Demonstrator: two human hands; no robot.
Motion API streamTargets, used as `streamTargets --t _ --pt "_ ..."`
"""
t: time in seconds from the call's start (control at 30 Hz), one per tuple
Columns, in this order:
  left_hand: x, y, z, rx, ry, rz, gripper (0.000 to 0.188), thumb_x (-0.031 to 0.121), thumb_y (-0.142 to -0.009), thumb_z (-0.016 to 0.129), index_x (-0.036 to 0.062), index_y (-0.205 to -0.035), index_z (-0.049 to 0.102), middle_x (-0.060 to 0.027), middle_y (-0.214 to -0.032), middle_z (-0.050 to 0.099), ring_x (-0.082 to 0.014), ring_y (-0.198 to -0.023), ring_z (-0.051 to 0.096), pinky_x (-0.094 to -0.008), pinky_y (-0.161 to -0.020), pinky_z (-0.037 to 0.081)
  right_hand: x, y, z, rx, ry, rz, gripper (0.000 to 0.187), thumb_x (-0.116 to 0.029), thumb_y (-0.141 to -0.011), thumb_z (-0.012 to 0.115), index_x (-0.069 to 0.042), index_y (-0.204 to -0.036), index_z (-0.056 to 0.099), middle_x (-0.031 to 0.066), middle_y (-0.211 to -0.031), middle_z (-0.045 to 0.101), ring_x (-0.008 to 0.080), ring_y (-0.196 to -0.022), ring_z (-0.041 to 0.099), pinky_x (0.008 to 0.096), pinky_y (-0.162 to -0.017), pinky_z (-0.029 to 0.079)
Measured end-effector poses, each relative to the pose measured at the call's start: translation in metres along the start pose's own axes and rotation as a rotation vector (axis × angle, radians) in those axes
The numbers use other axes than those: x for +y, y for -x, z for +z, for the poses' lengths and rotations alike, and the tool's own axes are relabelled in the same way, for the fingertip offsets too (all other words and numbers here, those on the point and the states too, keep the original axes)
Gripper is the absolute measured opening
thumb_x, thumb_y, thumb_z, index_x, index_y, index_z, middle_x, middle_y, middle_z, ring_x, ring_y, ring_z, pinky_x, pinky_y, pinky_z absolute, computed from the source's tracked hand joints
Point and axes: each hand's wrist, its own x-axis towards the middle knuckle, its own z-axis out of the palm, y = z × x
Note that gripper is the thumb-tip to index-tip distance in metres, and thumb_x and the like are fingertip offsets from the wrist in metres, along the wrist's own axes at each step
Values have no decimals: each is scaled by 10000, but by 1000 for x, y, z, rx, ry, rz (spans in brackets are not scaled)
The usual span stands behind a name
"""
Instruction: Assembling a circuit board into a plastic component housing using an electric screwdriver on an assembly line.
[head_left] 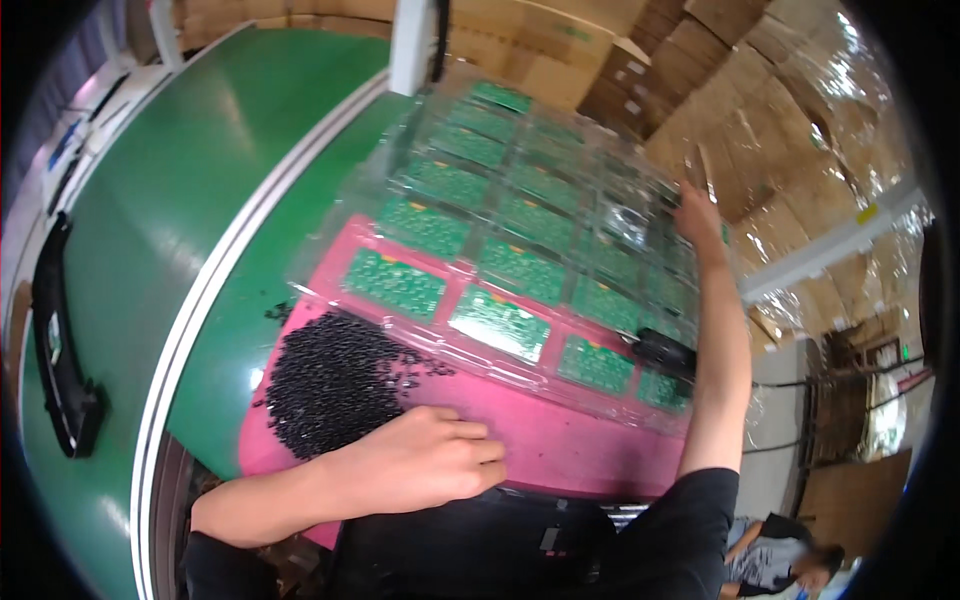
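My left hand [428,456] rests at the near edge of a pink mat [560,425], its fingers curled in; anything inside them is hidden. Just beyond it lies a heap of small black parts [330,385], with some scattered toward a clear plastic tray [455,345]. Rows of green circuit boards [520,270] sit in the tray's compartments. My right arm reaches along the tray's right side, and my right hand [697,215] is at its far right corner. A thin pointed shape shows by those fingers, and I cannot make out what they hold.
A black-handled tool [664,352] lies over the tray's right boards. In front of me is a black plastic surface [470,550]. A metal rail [215,255] crosses the green table [190,140], and a long black part [62,340] lies beyond it. Cardboard boxes [740,130] stand behind; a person [780,555] is at lower right.
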Motion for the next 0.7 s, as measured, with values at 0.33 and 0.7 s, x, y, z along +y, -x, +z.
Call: streamTargets --t 0.33,0.7 --pt "-9 1 24 150 198 47 189 162 -729 667 10 -745 556 -108 -779 593 -317 -810 618 -443 -652 494 21 4 -8 465 220 -92 301 -131 -888 530 -100 -1174 619 175 -985 659 344 -940 641 462 -813 501" --pt "2 -3 -7 444 448 -154 589 338 -787 762 -24 -1199 548 -207 -1062 636 -324 -921 650 -416 -771 526 -166 225 -218 70 -1352 -204 212 -103 -983 526 37 -1107 626 -10 -967 631 59 -914 547 212 -823 417"
